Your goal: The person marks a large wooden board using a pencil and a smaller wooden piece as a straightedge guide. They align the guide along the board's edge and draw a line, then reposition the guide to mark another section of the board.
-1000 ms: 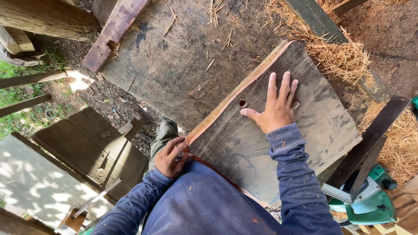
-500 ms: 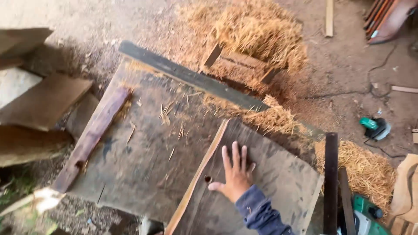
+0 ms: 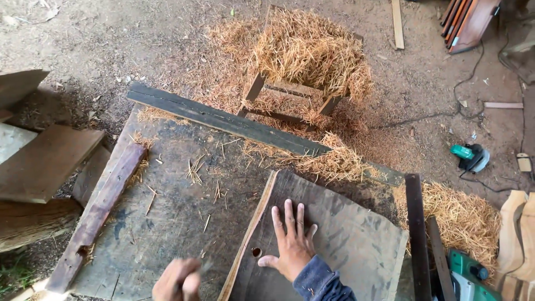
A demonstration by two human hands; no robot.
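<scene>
My right hand point(image 3: 291, 245) is lying flat on the grey slab point(image 3: 340, 245), fingers spread, palm down, grasping nothing, just pressing. The slab is sitting on the near right part of the worktable point(image 3: 167, 206), with a small round hole point(image 3: 256, 252) right beside my thumb. My left hand point(image 3: 177, 280) is hovering at the bottom edge, left of the slab's bark edge; it's blurred and looking curled, possibly around something thin, but I can't tell for sure.

Left of me a dark rough beam point(image 3: 97, 214) is lying along the table edge. A long dark plank point(image 3: 223, 120) is crossing the far side, with straw scattered against it. Two dark strips point(image 3: 418, 234) are standing right of the slab, a green power tool point(image 3: 467, 273) beside them.

Farther out, a straw pile point(image 3: 306, 50) is covering a wooden frame point(image 3: 290, 97). A second green tool point(image 3: 471, 156) is lying on the dirt, its cable trailing away. Loose boards point(image 3: 39, 161) are stacked at left.
</scene>
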